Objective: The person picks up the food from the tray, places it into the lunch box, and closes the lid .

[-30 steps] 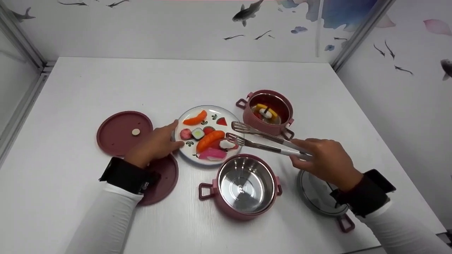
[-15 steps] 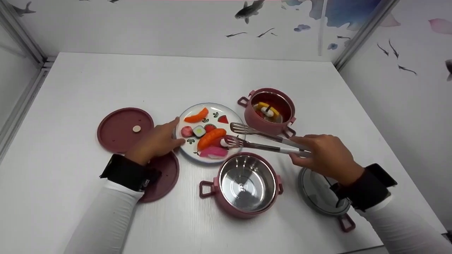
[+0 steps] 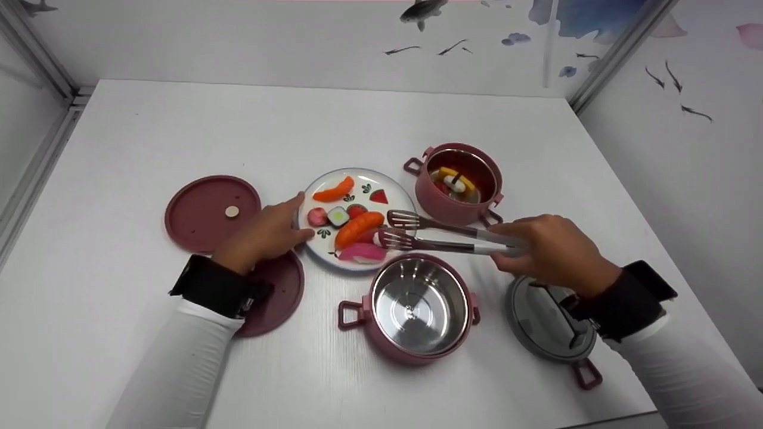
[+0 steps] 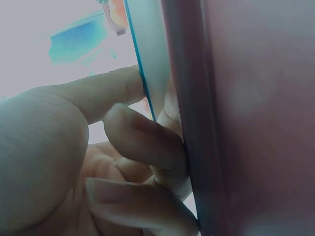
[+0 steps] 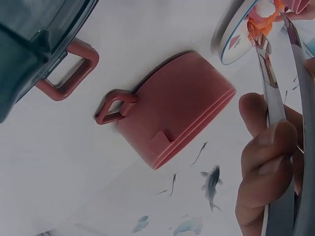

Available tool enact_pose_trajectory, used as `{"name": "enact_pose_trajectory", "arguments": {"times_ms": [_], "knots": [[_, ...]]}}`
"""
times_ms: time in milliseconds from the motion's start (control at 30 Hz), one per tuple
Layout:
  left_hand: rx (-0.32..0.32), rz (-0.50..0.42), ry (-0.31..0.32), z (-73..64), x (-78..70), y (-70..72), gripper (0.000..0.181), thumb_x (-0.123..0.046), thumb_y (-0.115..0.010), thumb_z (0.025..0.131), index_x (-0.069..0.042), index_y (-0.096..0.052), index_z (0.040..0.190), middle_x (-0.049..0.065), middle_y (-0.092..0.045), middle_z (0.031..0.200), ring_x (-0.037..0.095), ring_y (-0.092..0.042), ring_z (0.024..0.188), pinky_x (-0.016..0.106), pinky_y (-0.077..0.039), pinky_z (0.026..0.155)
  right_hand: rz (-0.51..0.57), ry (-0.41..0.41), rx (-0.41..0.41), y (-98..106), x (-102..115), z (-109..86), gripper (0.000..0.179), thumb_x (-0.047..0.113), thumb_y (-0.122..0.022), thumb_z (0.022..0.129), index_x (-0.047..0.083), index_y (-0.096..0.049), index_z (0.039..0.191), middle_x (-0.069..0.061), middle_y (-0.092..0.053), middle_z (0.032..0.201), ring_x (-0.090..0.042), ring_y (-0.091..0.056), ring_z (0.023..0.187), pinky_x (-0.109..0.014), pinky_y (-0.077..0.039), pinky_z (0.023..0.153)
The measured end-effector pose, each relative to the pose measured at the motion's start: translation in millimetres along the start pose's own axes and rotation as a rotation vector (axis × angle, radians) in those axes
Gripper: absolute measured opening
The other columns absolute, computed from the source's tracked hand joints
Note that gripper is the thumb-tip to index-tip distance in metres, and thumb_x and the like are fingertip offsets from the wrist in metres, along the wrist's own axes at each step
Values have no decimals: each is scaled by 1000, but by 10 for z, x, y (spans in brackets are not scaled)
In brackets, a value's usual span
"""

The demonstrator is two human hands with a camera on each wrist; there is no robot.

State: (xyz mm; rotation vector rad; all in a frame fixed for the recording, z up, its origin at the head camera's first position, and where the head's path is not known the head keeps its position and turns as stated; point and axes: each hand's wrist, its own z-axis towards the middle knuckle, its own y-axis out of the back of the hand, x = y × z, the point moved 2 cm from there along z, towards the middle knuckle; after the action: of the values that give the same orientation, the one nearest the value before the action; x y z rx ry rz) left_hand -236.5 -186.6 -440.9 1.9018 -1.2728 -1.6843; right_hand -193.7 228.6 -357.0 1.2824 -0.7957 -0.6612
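My left hand (image 3: 271,229) holds the near-left rim of a white plate (image 3: 322,250). Its thumb lies at the edge, while other fingers curl beside the rim in the left wrist view. Toy sushi on the plate includes a long orange-topped piece (image 3: 359,229), a pink-topped piece (image 3: 362,252), an orange slice (image 3: 335,189) and a cucumber roll (image 3: 338,216). My right hand (image 3: 548,250) grips metal tongs (image 3: 456,245). Their slotted tips are apart, over the plate's right side. A white piece there is mostly hidden behind the lower tip.
An open pink pot (image 3: 411,357) stands just in front of the plate. Another pink pot (image 3: 450,202), behind the tongs, contains yellow-and-white food. Two dark red lids (image 3: 202,205) lie left, partly under my left arm. A grey-lidded pot (image 3: 542,328) sits below my right wrist.
The tongs have shifted slightly, and their lower tip now covers more of the white piece. My left hand stays at the plate's rim. The whole head view has drifted slightly.
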Motion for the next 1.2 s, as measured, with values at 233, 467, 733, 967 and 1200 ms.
{"name": "enact_pose_trajectory", "arguments": {"times_ms": [233,467,733,967,1200], "knots": [[-10,46,-28,79,-100,95,83,-28,-61,98,-4,-13,160,20,-48,149,31,-51,123,45,-39,109,18,22,-16,17,-43,-4,29,19,-77,83,12,-78,111,-1,-77,88,-7,-59,65,-29,-49,59],[17,58,-5,79,-86,83,83,-28,-60,98,-5,-11,161,22,-49,147,33,-54,121,48,-40,109,4,34,-47,-87,-20,-46,29,22,-79,84,10,-78,110,-3,-77,88,-7,-62,66,-30,-52,60],[16,50,-4,34,-19,-1,82,-29,-59,99,-4,-11,161,19,-46,150,32,-50,122,46,-39,108,26,22,-113,-113,-33,-198,32,19,-81,82,11,-78,113,-1,-77,88,-7,-64,66,-29,-53,59],[10,21,-20,13,4,-7,82,-28,-59,99,-5,-11,161,10,-63,88,29,-60,99,41,-42,97,58,-13,-248,-51,-140,-335,32,12,-82,79,9,-78,111,-4,-78,90,-9,-66,67,-25,-52,58],[13,21,-4,0,8,7,82,-29,-59,99,-7,-11,161,21,-61,128,32,-56,115,46,-41,103,127,-99,-376,39,-294,-472,31,1,-78,80,8,-78,110,-7,-78,92,-4,-54,62,-11,-39,56]]}}
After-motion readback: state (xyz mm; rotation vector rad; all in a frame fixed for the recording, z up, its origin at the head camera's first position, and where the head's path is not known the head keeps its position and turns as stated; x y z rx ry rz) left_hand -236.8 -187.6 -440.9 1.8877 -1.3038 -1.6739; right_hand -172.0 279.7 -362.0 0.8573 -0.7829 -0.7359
